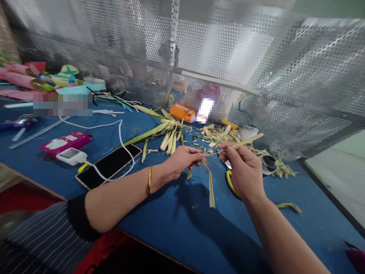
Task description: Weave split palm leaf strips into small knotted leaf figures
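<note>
My right hand (244, 169) pinches a pale leaf strip (245, 141) that sticks out up and to the right of the fingers. My left hand (182, 160) pinches the strip's other end, where narrow leaf pieces (211, 187) hang down towards the blue table (176, 224). Both hands are held just above the table, close together. A gold bangle (149, 179) sits on my left wrist.
Cut green and pale leaf stalks (168, 137) and scraps (228, 135) lie behind the hands. Yellow-handled pliers (229, 182) lie under my right hand. A phone on a white cable (110, 164), a pink device (65, 141) and an orange box (182, 112) are on the left. Perforated metal screens (256, 68) wall the back.
</note>
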{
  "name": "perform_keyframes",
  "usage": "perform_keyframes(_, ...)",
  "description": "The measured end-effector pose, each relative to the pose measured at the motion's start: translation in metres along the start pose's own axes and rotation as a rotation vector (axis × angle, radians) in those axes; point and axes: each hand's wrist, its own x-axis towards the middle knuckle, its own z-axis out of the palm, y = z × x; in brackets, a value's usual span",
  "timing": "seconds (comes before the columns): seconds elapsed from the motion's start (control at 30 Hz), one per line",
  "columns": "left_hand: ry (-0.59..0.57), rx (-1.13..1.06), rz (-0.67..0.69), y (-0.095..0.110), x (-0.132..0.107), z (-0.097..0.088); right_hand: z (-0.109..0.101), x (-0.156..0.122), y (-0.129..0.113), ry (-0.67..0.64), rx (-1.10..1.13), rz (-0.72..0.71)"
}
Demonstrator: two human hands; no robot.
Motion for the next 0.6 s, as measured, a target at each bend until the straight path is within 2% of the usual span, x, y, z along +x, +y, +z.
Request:
perform_keyframes(0.1,-0.038,-0.015,-0.003,-0.001,0.001,-0.002,-0.004,0.003,-0.003,-0.035,0.006,0.093)
perform_keyframes(0.17,-0.039,-0.034,-0.035,-0.002,0.002,-0.003,-0.008,0.006,-0.005,-0.155,-0.125,0.107)
perform_keyframes(0.3,-0.094,-0.108,-0.062,-0.001,0.004,-0.005,-0.017,0.012,-0.006,-0.403,-0.339,0.046)
perform_keyframes(0.43,-0.136,-0.175,-0.089,-0.003,0.007,-0.006,-0.025,0.015,-0.007,-0.562,-0.381,0.108)
perform_keyframes(0.6,-0.165,-0.225,-0.100,-0.006,0.009,-0.007,-0.026,0.016,-0.008,-0.653,-0.294,0.229)
